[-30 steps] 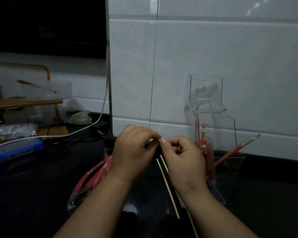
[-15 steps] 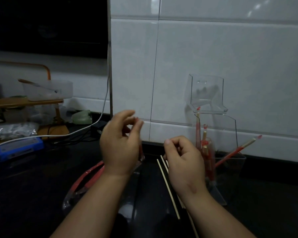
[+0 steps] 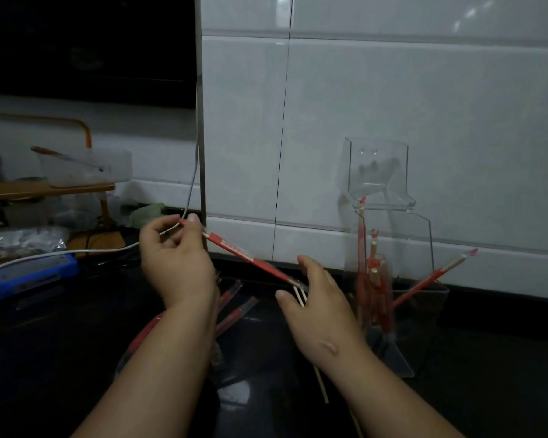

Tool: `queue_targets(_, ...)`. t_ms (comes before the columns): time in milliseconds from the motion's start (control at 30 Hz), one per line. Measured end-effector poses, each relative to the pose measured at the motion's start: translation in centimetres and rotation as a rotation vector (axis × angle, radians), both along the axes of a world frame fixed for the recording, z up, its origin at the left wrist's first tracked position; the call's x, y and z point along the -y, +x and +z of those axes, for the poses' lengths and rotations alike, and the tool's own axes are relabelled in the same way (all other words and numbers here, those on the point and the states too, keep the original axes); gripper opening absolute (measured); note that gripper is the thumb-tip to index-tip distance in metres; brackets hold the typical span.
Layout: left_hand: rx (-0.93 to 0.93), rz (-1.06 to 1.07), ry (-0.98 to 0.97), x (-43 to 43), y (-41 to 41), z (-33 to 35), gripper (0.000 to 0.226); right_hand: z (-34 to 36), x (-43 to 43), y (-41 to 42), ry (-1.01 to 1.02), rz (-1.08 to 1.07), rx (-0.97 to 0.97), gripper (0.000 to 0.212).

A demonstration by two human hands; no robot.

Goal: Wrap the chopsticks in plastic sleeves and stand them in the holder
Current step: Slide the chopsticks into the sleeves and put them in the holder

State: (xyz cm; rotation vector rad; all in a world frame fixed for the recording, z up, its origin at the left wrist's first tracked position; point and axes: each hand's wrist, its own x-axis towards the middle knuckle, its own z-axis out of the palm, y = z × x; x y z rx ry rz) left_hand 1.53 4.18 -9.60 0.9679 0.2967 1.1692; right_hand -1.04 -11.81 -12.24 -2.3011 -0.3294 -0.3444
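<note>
- The white tiled wall [image 3: 393, 121] fills the far side, above a black counter [image 3: 45, 358].
- A clear holder [image 3: 424, 241] stands at the right against the wall. It holds wrapped chopsticks [image 3: 372, 279], and one of them leans out to the right.
- The left hand [image 3: 174, 263] is raised, with thumb and forefinger pinching the far-left end of a red sleeve [image 3: 244, 252].
- The right hand [image 3: 320, 305] has thumb and forefinger spread apart at the sleeve's lower end. I cannot tell if it has a grip on anything.
- Bare chopsticks [image 3: 299, 297] show their tips between that thumb and forefinger, and their length runs under the hand.
- Spare sleeves [image 3: 234, 311] lie on the counter below the left wrist.
</note>
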Motion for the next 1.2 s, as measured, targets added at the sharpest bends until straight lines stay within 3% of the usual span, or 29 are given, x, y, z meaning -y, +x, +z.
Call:
queue_targets(133,-0.078,-0.098,-0.153,-0.8,0.8,-0.5,0.018,0.0,0.2,0.4,0.007,-0.022,-0.011,0.019)
queue_targets(267,-0.114,-0.211,-0.212,-1.0,1.2,-0.8,0.010,0.1,0.2,0.3,0.015,-0.013,0.010,0.042)
queue_targets(467,-0.061,-0.348,-0.160,-0.6,1.0,-0.6,0.013,0.2,-0.1,0.1,0.007,0.128,-0.055,0.015)
queue_targets(800,-0.023,-0.339,-0.199,-0.8,1.4,-0.7,0.019,0.6,-0.2,-0.3,-0.048,0.159,-0.112,0.013)
queue_targets(1067,-0.023,-0.445,-0.134,0.0,1.2,-0.5,0.007,1.1,-0.4,-1.0,0.079,0.185,0.020,0.006)
queue_targets(1200,-0.042,-0.516,-0.134,0.2,1.0,-0.5,0.016,2.0,-0.2,-1.8,0.171,0.137,0.229,0.009)
